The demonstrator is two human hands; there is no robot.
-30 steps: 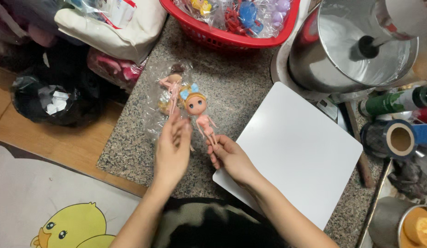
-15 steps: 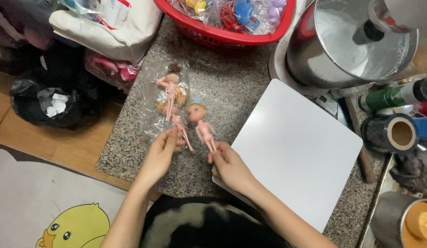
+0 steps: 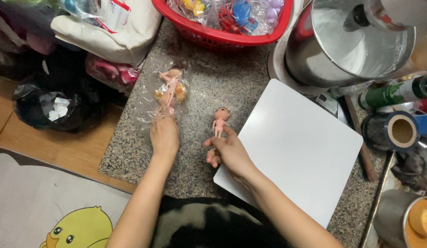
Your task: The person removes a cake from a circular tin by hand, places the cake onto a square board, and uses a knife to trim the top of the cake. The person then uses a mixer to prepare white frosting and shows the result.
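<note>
My right hand [image 3: 227,151] grips a small pink doll [image 3: 219,123] by its legs; the doll points away from me over the speckled stone slab [image 3: 209,82], just left of a white board [image 3: 296,147]. My left hand [image 3: 164,135] pinches the near end of a clear plastic bag [image 3: 165,89] that lies on the slab with another small doll [image 3: 170,87] with orange hair inside it. The two hands are a short way apart.
A red basket [image 3: 222,36] of packed toys stands at the slab's far edge. A steel pot [image 3: 356,41] sits at the upper right, with tape rolls [image 3: 397,131] and a green bottle [image 3: 390,94] beside it. Bags [image 3: 108,32] pile up at the left over a wooden floor [image 3: 53,147].
The bare doll has come out of the bag: my right hand drew it right and toward the white board, while my left hand kept the bag with the other doll at the left.
</note>
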